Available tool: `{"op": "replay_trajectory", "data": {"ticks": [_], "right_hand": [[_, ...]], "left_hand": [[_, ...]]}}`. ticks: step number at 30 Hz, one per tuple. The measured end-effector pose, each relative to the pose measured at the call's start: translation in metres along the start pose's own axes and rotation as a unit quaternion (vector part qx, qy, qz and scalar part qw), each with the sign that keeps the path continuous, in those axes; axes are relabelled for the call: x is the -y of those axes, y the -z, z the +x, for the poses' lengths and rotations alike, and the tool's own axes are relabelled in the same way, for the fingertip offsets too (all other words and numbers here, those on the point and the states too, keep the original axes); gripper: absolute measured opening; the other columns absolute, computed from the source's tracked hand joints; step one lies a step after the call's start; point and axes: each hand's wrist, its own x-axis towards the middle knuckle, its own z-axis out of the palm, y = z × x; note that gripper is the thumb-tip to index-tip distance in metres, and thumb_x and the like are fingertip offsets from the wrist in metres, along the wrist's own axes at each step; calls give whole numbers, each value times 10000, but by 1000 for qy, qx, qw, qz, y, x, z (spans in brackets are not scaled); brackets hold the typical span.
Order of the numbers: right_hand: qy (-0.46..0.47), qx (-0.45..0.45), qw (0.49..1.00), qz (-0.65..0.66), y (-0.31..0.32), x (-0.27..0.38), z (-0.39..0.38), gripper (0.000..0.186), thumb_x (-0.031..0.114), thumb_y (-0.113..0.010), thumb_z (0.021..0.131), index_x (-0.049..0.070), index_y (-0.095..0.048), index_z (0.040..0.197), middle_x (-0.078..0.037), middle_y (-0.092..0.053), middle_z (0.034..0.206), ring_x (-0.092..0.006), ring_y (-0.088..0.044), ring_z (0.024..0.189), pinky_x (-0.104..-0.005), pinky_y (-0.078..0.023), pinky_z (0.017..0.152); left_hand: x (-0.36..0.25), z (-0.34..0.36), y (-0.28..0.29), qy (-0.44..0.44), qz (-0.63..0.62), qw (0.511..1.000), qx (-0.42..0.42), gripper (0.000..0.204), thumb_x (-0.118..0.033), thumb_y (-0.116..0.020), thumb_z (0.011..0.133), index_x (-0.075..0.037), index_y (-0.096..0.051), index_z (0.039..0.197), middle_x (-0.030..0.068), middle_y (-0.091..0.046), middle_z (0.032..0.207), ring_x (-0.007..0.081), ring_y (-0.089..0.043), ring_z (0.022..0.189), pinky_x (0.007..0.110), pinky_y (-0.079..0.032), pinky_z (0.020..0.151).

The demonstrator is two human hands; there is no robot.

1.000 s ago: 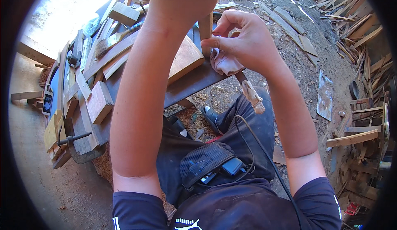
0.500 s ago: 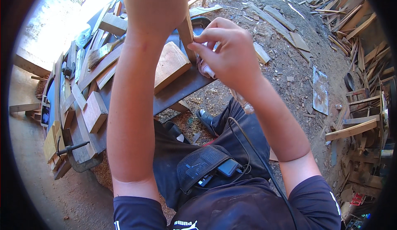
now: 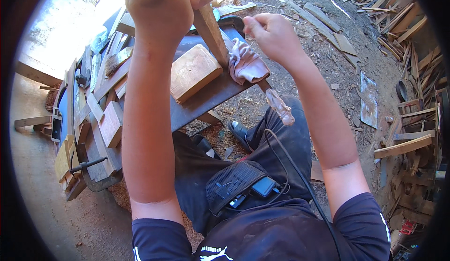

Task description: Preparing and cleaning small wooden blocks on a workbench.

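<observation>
L hand (image 3: 161,5), raised close to the camera at top of frame, is clenched round the upper end of a slim wooden stick (image 3: 212,35), which slants down and to the right from the fist. R hand (image 3: 273,36) sits just beside it, fingers pinched shut on a bunched pink cloth (image 3: 246,64); the cloth is pressed against the stick's mid-length and hangs around it. Below the cloth the stick's lower end (image 3: 280,106) shows again, pale and smeared, over the person's dark trousers.

Behind stick & cloth lies a dark flat board (image 3: 206,97), tilted across the lap area, w/ a light wooden block (image 3: 192,71) resting on it, just left of the stick. Left of the L forearm, a cluttered work surface carries timber offcuts (image 3: 110,122), a paintbrush (image 3: 117,61) w/ pale bristles and a dark metal clamp (image 3: 86,165) near the lower edge.

At the waist, a black mesh pouch (image 3: 229,188) holds a small dark device (image 3: 263,186); a black cable (image 3: 290,167) loops up from it across the thigh. A sandalled foot (image 3: 239,129) rests on sawdust-strewn ground. To the right, bare earth scattered w/ wood scraps (image 3: 323,19), a flat grey sheet (image 3: 368,99), and stacked planks (image 3: 403,146) along the frame's edge.
</observation>
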Motion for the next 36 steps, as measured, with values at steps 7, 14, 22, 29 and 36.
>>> {"op": "replay_trajectory", "data": {"ticks": [7, 14, 22, 29, 36], "right_hand": [[-46, 43, 993, -103, -1, 16, -47, 485, 469, -692, 911, 2, -744, 1034, -205, -723, 867, -364, -722, 811, -457, -563, 769], [-180, 107, 975, 77, 13, 8, -71, 478, 249, -771, 860, -34, -632, 1219, -141, -713, 997, -152, -705, 813, -307, -562, 673], [-195, 31, 973, 115, 45, 51, -109, 262, 88, -603, 961, -38, -578, 1189, -148, -737, 891, -207, -728, 731, -360, -566, 613], [69, 13, 997, -28, -8, 63, -118, 435, 41, -606, 934, -56, -544, 1354, -234, -693, 838, -405, -704, 695, -464, -553, 663], [61, -4, 992, -111, -27, 49, -86, 537, 33, -595, 870, -99, -506, 1383, -267, -670, 795, -433, -689, 727, -516, -550, 666]], "left_hand": [[-13, 0, -13, -6, 181, 976, -119, 619, -659, -375, 1052, -231, -335, 608, -100, -265, 486, 47, -217, 355, 259, -176, 312], [3, 0, 12, 32, 73, 967, -241, 642, -675, -375, 1045, -242, -285, 580, -108, -227, 472, 41, -208, 359, 253, -159, 331], [-6, 4, -25, -13, 300, 930, -210, 639, -674, -320, 1055, -225, -289, 601, -106, -238, 495, 37, -203, 373, 242, -174, 326], [10, 15, -15, -24, 434, 879, -198, 652, -713, -317, 1035, -211, -307, 620, -88, -268, 523, 52, -248, 426, 264, -241, 383], [7, 14, -43, 33, 339, 918, -201, 697, -780, -371, 980, -185, -307, 621, -70, -287, 542, 68, -262, 448, 280, -262, 408]]}}
